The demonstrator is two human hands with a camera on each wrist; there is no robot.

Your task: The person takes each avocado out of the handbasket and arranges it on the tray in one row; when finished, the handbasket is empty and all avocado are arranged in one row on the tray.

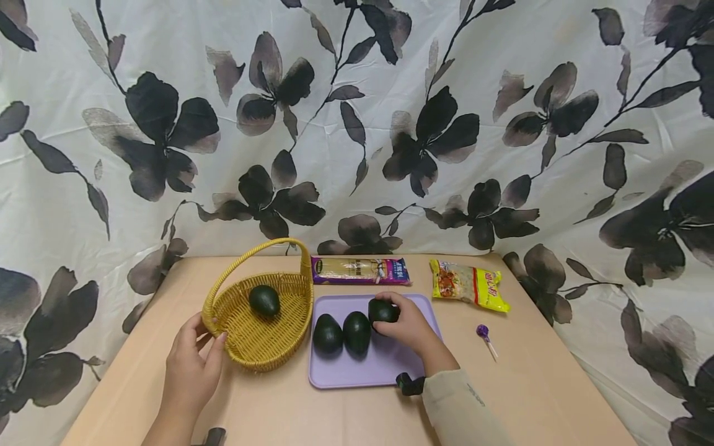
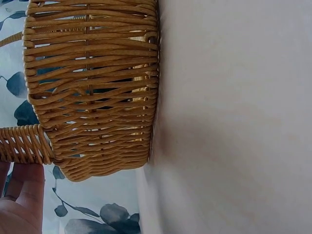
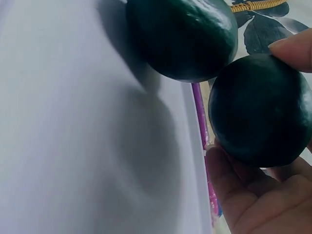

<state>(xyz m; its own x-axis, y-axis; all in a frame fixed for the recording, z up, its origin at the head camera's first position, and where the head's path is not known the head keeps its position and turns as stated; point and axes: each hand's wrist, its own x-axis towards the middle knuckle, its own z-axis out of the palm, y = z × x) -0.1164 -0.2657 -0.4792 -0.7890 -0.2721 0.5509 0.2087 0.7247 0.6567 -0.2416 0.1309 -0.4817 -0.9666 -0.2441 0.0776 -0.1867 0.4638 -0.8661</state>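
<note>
My left hand holds the yellow woven basket at its left side, where the arched handle joins the rim. One dark green avocado lies inside the basket. My right hand grips another avocado between thumb and fingers. In the right wrist view it is raised off the lilac tray, with a shadow beneath. Two more avocados, one at the left and one in the middle, rest side by side on the tray.
Behind the tray lies a purple noodle packet. A yellow and red food bag sits at the back right, with a purple lollipop in front of it. A floral cloth hangs behind the table.
</note>
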